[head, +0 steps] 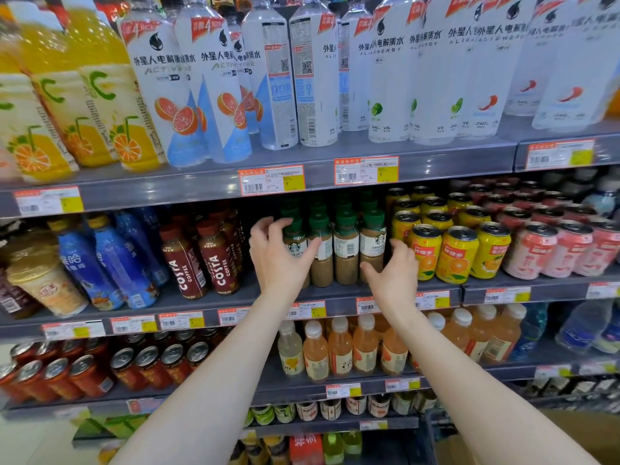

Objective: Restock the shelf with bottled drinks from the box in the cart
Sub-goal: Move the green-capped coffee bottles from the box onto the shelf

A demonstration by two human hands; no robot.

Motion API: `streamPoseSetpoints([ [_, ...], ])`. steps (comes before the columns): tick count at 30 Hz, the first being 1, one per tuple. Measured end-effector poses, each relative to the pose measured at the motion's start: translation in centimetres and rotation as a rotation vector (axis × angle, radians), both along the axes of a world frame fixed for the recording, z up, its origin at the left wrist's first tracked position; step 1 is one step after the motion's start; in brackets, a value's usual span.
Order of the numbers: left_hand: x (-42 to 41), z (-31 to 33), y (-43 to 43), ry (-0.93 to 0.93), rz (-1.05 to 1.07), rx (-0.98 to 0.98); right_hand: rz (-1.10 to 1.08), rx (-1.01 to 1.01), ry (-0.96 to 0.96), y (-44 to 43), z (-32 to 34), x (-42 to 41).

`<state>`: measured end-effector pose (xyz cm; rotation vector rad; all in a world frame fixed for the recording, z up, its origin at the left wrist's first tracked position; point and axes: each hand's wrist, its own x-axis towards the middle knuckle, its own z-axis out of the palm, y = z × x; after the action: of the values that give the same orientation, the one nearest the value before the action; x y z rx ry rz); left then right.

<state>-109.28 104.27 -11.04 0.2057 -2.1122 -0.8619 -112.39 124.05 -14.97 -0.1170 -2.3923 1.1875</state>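
Loosely spread, left hand (278,260), right hand (392,273), flanking green-capped bottles (345,250)

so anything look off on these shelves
Two white electrolyte bottles on the upper shelf show back labels with QR codes, while neighbours face front. Nothing looks spilled or damaged.
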Motion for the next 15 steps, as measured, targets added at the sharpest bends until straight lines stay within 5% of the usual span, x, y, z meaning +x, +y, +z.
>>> streamPoseSetpoints([
  [10,-2.8,3.2,-0.2,-0.29,-0.032,-0.294,0.165,0.356,0.44,-0.1,5.6,-2.0],
  [15,-3.7,4.3,-0.3,-0.342,-0.065,-0.313,0.244,0.656,0.295,-0.6,9.1,-3.4],
])
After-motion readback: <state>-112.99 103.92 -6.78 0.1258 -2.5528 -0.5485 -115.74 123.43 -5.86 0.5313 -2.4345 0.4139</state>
